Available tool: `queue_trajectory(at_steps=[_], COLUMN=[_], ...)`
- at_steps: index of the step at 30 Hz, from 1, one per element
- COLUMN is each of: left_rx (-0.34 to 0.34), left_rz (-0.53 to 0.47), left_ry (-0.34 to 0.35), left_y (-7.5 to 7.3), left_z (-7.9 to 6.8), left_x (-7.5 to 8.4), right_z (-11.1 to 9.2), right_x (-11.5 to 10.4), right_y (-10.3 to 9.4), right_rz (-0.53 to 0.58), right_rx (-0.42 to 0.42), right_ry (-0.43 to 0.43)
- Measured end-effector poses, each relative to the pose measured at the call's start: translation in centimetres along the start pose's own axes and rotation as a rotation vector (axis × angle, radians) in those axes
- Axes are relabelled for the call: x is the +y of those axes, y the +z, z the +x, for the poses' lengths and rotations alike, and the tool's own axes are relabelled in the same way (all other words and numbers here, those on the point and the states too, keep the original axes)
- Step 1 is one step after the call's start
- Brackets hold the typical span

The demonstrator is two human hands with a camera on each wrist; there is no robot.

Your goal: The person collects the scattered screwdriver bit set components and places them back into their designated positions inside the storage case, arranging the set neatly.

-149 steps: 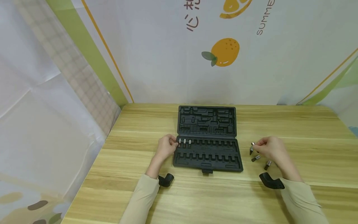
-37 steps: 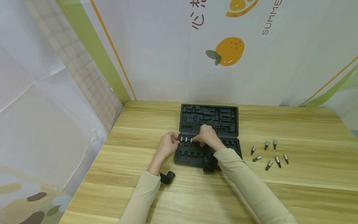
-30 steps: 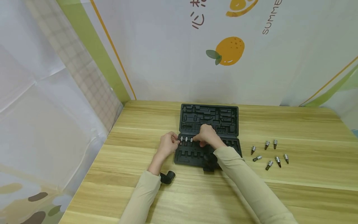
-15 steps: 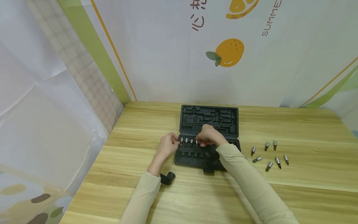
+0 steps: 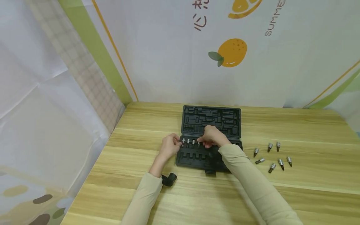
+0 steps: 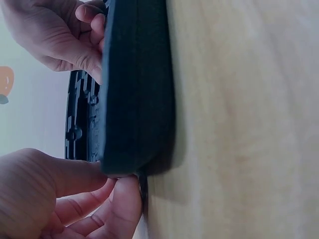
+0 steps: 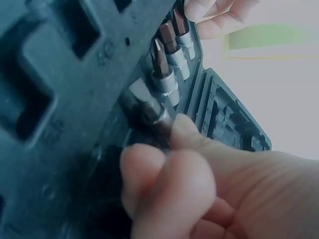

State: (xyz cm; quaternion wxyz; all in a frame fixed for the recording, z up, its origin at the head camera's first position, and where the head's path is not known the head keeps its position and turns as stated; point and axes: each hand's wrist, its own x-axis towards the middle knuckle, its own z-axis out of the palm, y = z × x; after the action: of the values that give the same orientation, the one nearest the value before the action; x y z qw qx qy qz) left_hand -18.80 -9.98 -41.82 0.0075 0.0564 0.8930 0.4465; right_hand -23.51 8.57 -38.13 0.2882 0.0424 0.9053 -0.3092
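Note:
A black plastic socket case lies unfolded on the wooden table, its moulded lid flat behind the tray. My left hand pinches the case's left edge, thumb on top and finger beneath in the left wrist view. Three silver bit sockets with dark tips sit side by side in the back row's left slots. Just right of them, my right hand has its thumb and finger at a fourth bit socket, whose flat-blade tip points toward the tray's middle. That hand and its forearm hide the right part of the tray.
To the right of the case, several loose bit sockets lie scattered on the table. A printed white cloth hangs behind the table. A black wrist device sits under the left wrist.
My right hand has come from the loose bit sockets at the right to the tray, bringing a fourth bit socket into the slot beside the three. My left hand stays at the case edge.

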Motion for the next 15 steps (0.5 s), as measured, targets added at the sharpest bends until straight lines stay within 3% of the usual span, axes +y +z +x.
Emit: queue_trajectory(at_steps=[7, 15], left_rx=[0.013, 0.010], left_rz=[0.041, 0.081], left_ry=[0.052, 0.062], left_y=[0.15, 0.03], left_z=[0.05, 0.06], left_x=[-0.01, 0.19], right_z=[-0.19, -0.02], right_x=[-0.16, -0.32], right_y=[-0.36, -0.78], right_rz=[-0.040, -0.075], right_rx=[-0.065, -0.162], right_ry=[0.001, 0.029])
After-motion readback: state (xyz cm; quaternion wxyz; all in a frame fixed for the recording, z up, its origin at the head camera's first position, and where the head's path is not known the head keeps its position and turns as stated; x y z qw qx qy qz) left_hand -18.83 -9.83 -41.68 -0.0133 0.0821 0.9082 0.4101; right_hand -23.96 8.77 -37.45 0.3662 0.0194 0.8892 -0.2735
